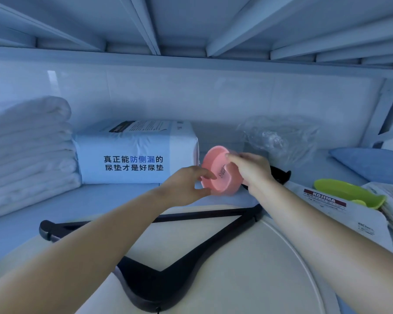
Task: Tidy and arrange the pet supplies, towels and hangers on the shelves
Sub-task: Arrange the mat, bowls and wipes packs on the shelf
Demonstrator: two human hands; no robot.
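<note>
A pink pet bowl (217, 172) is tipped on its side above the shelf, its inside facing me. My right hand (250, 171) grips its far rim from the right. My left hand (186, 185) pinches the bowl's lower left rim with thumb and fingers. A stack of folded white towels (27, 152) lies at the left. A white pack of pet pads (136, 155) with printed text stands behind the bowl. A black hanger (168, 268) lies flat in front, under my arms. A second black hanger (281, 175) shows behind my right wrist.
A crumpled clear plastic bag (279, 139) sits at the back right. A green scoop (347, 192) lies on a white Kojima pack (340, 214) at the right, with a blue cushion (370, 164) behind. A round white surface (247, 268) fills the near foreground. The upper shelf's underside (191, 30) hangs close overhead.
</note>
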